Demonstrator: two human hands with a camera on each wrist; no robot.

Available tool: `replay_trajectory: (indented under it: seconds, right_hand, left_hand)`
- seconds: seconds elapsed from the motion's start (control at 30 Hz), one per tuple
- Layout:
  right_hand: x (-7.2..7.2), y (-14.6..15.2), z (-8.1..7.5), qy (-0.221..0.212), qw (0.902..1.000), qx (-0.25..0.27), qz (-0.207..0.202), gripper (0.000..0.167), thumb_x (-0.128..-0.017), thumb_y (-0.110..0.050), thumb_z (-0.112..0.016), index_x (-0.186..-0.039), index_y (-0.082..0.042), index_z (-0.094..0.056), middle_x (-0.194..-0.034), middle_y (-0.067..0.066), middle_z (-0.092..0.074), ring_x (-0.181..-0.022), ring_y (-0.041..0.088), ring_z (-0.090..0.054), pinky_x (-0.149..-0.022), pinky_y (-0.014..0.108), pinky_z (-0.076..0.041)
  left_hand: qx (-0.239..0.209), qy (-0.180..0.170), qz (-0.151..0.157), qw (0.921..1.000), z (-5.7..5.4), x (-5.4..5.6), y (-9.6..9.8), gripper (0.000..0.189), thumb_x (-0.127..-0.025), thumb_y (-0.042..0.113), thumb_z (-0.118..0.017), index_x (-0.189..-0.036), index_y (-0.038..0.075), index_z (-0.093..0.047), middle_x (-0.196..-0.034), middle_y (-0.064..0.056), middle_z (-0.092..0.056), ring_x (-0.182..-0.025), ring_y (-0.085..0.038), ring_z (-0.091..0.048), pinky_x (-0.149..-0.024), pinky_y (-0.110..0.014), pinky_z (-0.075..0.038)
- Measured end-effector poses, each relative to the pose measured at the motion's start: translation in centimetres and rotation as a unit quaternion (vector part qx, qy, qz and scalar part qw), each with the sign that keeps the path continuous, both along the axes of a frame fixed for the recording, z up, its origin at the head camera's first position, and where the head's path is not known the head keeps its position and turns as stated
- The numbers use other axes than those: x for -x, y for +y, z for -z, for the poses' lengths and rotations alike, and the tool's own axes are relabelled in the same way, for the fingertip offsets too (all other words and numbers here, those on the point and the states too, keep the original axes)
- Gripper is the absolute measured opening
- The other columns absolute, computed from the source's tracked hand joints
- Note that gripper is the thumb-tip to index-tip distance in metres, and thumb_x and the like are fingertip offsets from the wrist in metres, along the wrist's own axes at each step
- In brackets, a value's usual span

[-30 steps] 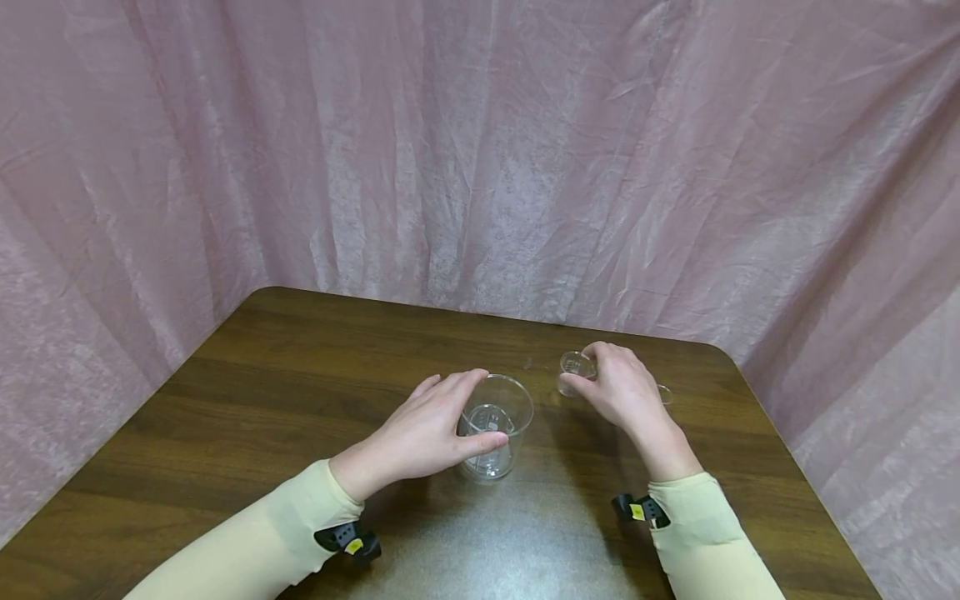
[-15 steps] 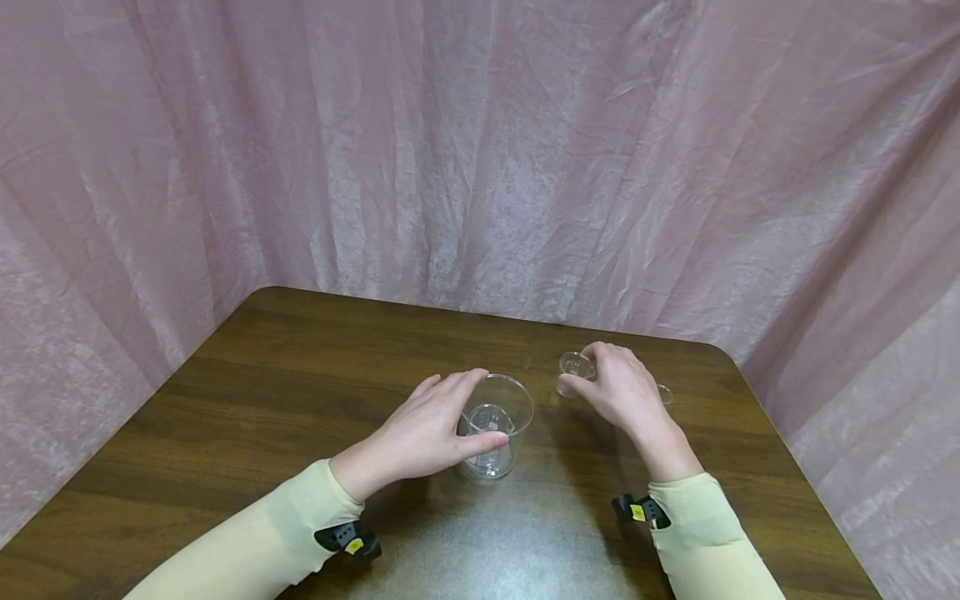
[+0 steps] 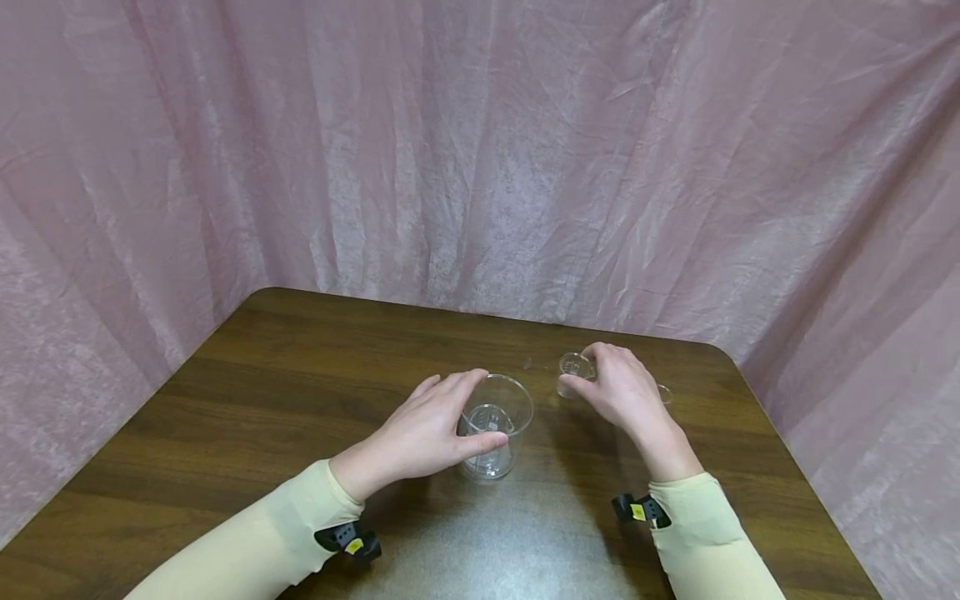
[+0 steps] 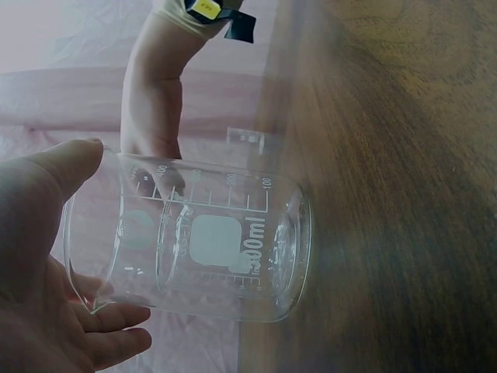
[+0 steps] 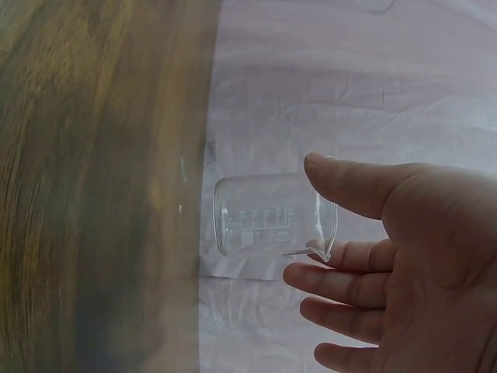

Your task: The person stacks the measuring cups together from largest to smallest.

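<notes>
At the middle of a wooden tabletop (image 3: 337,350), a person's left hand (image 3: 420,437) pinches the rim of a large, clear beaker (image 3: 522,427) between thumb and fingers, upright, its base apparently resting on the wood; what looks like a second beaker (image 3: 491,421) sits nested inside. Farther off and to the right, the right hand (image 3: 618,383) pinches a small beaker (image 3: 572,368) near its lip, thumb on one side, fingers on the other, the glass upright and seemingly lifted clear of the surface. Beyond that wrist shows the rim of a third glass (image 3: 665,395), mostly hidden. Pink curtain (image 3: 480,167) hangs behind. Over the past second almost nothing has moved: both hands keep their grips, suggesting a pause in the work, with the two held beakers steady and well apart.
</notes>
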State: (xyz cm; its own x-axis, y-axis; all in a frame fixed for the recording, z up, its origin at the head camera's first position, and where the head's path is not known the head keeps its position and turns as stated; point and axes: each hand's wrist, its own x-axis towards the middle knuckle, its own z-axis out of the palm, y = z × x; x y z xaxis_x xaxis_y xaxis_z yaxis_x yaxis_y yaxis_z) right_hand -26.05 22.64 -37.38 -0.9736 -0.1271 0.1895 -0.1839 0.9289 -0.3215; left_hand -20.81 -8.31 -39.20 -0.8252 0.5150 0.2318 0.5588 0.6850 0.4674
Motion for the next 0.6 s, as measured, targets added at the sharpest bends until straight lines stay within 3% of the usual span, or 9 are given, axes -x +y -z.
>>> replay_trajectory:
  seconds: [0.6]
  right_hand:
    - [-0.22, -0.37, -0.22, -0.003, 1.0, 0.005, -0.008, 0.06, -0.096, -0.046, -0.084, -0.133, -0.001, -0.072, -0.128, 0.022, -0.074, -0.126, 0.044, -0.065, -0.1, 0.062, -0.054]
  left_hand:
    - [0.004, 0.003, -0.001, 1.0, 0.09, 0.1, 0.01, 0.094, -0.098, 0.065, -0.076, -0.163, 0.004, -0.047, -0.159, -0.012, -0.058, -0.149, -0.026, -0.053, -0.13, -0.062, -0.026]
